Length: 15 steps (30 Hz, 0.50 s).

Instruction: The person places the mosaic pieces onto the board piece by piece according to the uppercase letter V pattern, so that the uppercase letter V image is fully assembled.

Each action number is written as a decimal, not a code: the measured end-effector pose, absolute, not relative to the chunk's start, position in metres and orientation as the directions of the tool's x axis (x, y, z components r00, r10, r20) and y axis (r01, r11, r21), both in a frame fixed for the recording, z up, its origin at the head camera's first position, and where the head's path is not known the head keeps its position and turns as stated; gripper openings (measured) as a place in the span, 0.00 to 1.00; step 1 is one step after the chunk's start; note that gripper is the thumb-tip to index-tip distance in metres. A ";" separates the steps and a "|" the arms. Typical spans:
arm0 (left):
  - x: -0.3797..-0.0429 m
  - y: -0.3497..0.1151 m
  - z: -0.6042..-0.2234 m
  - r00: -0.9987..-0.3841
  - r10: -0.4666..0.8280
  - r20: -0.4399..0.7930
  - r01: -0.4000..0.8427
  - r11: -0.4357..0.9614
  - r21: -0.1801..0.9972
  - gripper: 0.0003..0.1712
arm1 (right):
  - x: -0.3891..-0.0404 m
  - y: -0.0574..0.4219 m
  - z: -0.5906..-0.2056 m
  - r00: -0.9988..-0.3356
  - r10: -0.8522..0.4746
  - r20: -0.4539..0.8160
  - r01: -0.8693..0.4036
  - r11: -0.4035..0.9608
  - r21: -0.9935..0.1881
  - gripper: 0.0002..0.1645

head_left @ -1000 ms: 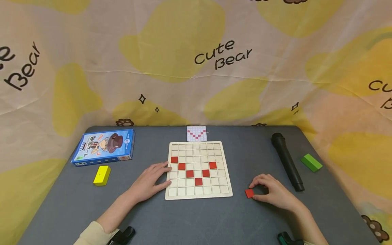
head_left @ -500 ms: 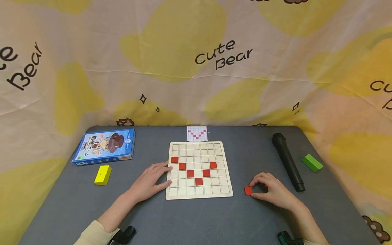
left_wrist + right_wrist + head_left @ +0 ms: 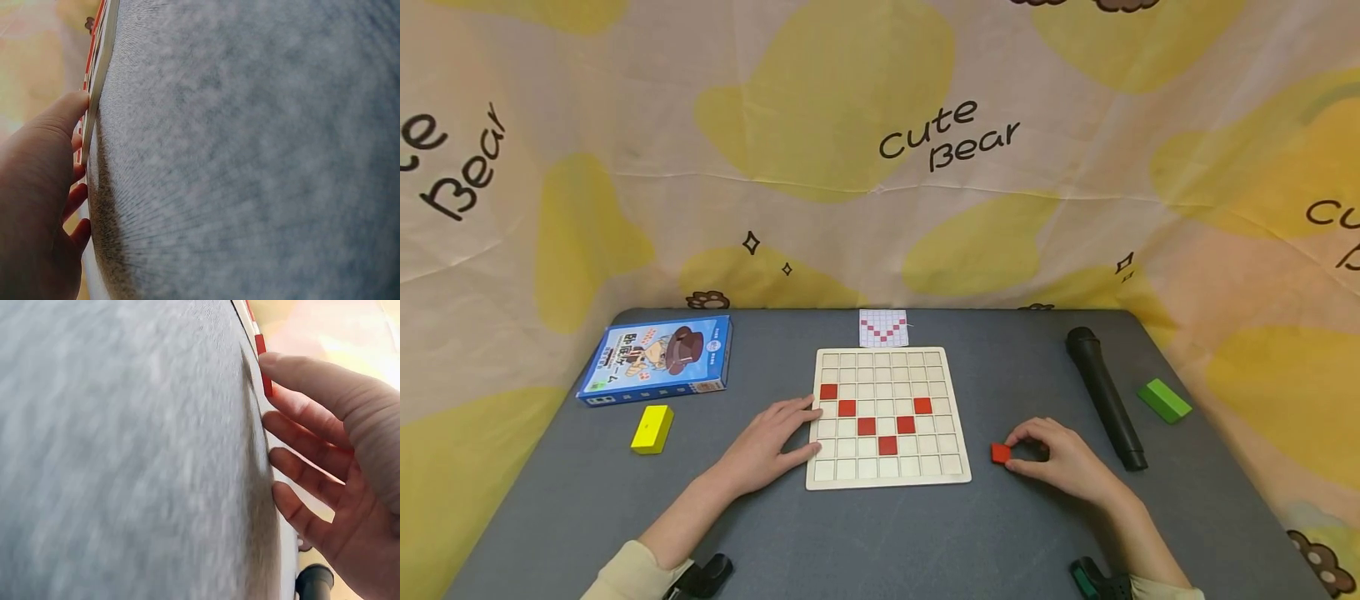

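Note:
Between thumb and fingertips my right hand (image 3: pixel 1063 463) pinches a small red square tile (image 3: pixel 1000 453), to the right of the white gridded board (image 3: pixel 887 484). In the right wrist view the same tile (image 3: pixel 260 344) juts past the thumb, and the other fingers are spread loosely. My left hand (image 3: pixel 762 448) lies along the board's left edge, fingers relaxed, with thumb and fingertips at the rim; the left wrist view shows the thumb (image 3: pixel 69 112) against that edge. Several red tiles (image 3: pixel 887 446) sit in the board's cells in a V with a shorter right arm.
Behind the board lies a small pattern card (image 3: pixel 883 328) printed with a V. A blue box (image 3: pixel 655 358) and a yellow block (image 3: pixel 652 429) are at the left. To the right lie a black microphone (image 3: pixel 1105 396) and a green block (image 3: pixel 1164 401).
My right hand, pinching the red tile, has shifted slightly left and away from me, closer to the board. The tile has turned a little. My left hand stays at the board's edge.

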<state>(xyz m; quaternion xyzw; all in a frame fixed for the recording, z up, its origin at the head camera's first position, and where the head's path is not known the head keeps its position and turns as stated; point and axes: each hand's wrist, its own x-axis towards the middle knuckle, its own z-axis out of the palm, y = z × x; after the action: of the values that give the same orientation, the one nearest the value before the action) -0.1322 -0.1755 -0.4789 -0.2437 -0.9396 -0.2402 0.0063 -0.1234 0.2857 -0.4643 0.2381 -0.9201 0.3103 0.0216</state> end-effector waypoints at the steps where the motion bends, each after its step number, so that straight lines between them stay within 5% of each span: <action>1: -0.132 -0.176 -0.479 -0.881 0.455 0.129 0.461 0.765 0.449 0.32 | -0.125 0.284 -0.465 -0.886 -0.421 0.193 -0.452 0.697 -0.556 0.14; 15: -0.132 -0.176 -0.479 -0.875 0.463 0.141 0.473 0.756 0.453 0.32 | -0.159 0.250 -0.465 -0.913 -0.363 0.185 -0.399 0.704 -0.587 0.14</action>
<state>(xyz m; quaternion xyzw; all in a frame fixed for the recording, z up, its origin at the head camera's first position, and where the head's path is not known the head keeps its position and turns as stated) -0.1323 -0.1756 -0.4787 -0.2496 -0.9369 -0.2445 0.0104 -0.1594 0.2496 -0.4648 0.2064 -0.9227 0.3244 0.0279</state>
